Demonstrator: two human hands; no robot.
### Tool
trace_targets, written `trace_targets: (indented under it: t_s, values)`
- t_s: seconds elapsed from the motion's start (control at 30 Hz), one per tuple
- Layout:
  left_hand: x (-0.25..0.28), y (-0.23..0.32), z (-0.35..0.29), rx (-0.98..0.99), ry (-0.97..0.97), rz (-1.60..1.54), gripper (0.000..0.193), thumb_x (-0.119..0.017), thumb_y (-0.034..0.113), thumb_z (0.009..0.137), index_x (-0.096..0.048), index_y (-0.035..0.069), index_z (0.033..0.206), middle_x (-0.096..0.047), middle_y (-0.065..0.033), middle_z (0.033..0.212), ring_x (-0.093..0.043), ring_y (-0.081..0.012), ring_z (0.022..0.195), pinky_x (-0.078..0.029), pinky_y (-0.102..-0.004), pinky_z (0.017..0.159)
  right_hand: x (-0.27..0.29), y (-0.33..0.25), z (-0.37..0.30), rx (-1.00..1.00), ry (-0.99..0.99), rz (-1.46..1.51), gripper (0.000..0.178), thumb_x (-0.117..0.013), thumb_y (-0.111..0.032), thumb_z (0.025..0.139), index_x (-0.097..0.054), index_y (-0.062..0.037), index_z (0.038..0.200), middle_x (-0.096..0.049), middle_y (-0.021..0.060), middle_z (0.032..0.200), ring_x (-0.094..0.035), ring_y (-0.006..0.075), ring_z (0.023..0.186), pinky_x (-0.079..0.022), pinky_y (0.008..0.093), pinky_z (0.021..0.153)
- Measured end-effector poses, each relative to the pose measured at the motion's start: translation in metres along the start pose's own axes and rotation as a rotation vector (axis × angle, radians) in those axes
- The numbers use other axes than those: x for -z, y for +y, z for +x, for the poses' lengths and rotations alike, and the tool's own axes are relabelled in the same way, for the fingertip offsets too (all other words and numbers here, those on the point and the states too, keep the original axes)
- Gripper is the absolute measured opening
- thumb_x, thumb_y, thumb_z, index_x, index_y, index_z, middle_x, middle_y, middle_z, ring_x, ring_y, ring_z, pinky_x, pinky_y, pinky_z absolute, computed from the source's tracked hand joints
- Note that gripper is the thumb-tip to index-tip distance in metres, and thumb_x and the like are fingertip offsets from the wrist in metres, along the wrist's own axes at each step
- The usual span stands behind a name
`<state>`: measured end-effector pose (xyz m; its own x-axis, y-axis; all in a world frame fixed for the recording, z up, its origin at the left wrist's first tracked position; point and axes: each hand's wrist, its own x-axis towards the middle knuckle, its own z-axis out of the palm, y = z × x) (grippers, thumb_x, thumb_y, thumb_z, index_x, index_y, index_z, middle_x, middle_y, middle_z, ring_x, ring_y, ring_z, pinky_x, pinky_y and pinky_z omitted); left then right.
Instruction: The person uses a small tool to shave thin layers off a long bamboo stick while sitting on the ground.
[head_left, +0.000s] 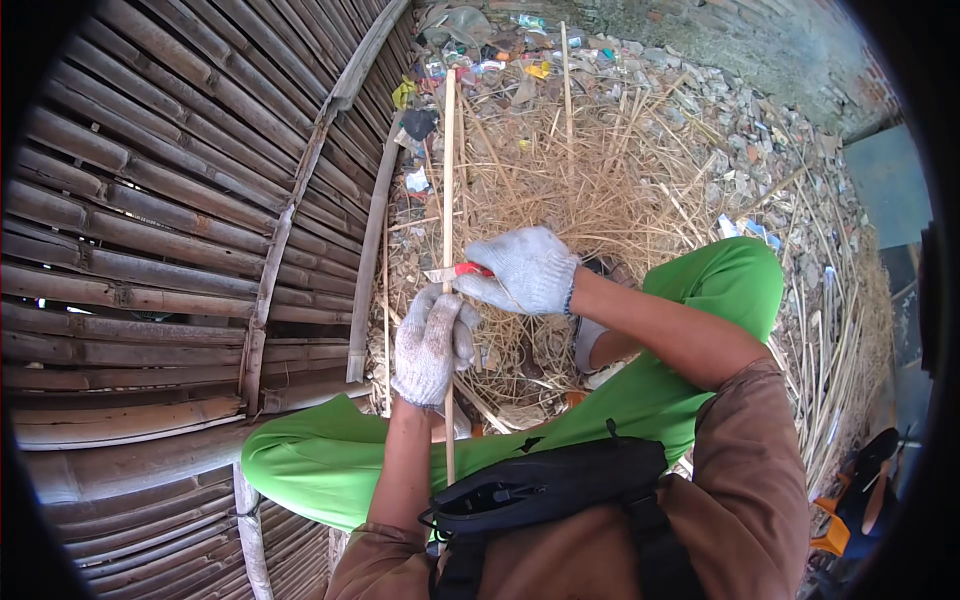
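Note:
A long pale bamboo strip point(449, 170) runs upright through the view, from the far ground down past my lap. My left hand point(430, 340), in a whitish knitted glove with brown stains, is closed around the strip. Just beyond it, my right hand point(525, 270), gloved in the same knit, grips a red-handled knife point(470, 268). The knife's short blade point(437, 274) points left and lies across the strip, right above my left fingers. Whether the edge cuts into the strip cannot be made out.
A slatted bamboo wall point(170, 230) stands close on my left. Straw-like shavings point(590, 200) cover the ground ahead, with rubble and litter around them. Thin bamboo strips point(820, 340) lie along the right. A black bag point(550, 480) hangs over my green-trousered lap.

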<state>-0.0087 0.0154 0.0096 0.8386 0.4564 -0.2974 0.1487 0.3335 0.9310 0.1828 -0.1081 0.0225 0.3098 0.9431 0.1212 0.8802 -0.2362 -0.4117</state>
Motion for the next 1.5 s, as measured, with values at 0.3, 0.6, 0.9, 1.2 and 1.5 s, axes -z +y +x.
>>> trace_targets:
  t_s: [0.3,0.6,0.9,1.2,1.5]
  values:
    - [-0.009,0.002,-0.002,-0.025,0.018,0.014,0.026,-0.051,0.018,0.116,-0.062,0.001,0.133,-0.068,-0.0028,0.083,-0.052,-0.0055,0.05,-0.04,-0.0241,0.042,-0.002,0.005,0.001,0.01,0.107,-0.109,0.044,-0.063,-0.057,0.104,-0.068,-0.0144,0.093,-0.072,0.0136,0.077,-0.075,0.0366,0.071,-0.058,0.051,0.06]
    - [-0.014,-0.002,-0.005,0.014,-0.009,0.048,0.028,-0.052,0.02,0.116,-0.062,0.001,0.134,-0.067,-0.0026,0.083,-0.052,-0.0057,0.05,-0.04,-0.0231,0.041,0.006,0.04,0.014,-0.042,0.203,-0.126,0.046,-0.061,-0.057,0.103,-0.069,-0.0151,0.088,-0.071,0.0131,0.071,-0.074,0.0364,0.065,-0.058,0.0524,0.057]
    - [-0.01,-0.004,-0.006,0.013,-0.023,0.043,0.029,-0.053,0.019,0.116,-0.062,-0.002,0.134,-0.068,-0.0032,0.083,-0.052,-0.0059,0.05,-0.04,-0.0231,0.042,0.013,0.025,0.008,-0.122,0.041,-0.064,0.055,-0.053,-0.066,0.104,-0.073,-0.0163,0.092,-0.074,0.0141,0.077,-0.076,0.0371,0.073,-0.06,0.054,0.065]
    - [-0.019,0.002,-0.017,0.012,-0.075,0.053,0.029,-0.053,0.019,0.116,-0.061,-0.002,0.135,-0.066,-0.0021,0.081,-0.052,-0.0046,0.051,-0.04,-0.0215,0.043,0.035,0.035,0.008,-0.069,0.102,-0.057,0.052,-0.056,-0.063,0.104,-0.073,-0.0163,0.089,-0.074,0.0168,0.075,-0.076,0.0402,0.074,-0.06,0.0551,0.067]
    - [-0.024,0.01,-0.022,0.018,-0.049,0.162,0.033,-0.056,0.025,0.116,-0.062,0.001,0.137,-0.064,0.001,0.08,-0.052,-0.004,0.052,-0.039,-0.0212,0.043,0.048,0.059,0.017,-0.178,0.144,-0.184,0.053,-0.056,-0.066,0.103,-0.075,-0.0176,0.091,-0.075,0.0164,0.079,-0.076,0.0396,0.075,-0.06,0.056,0.068]
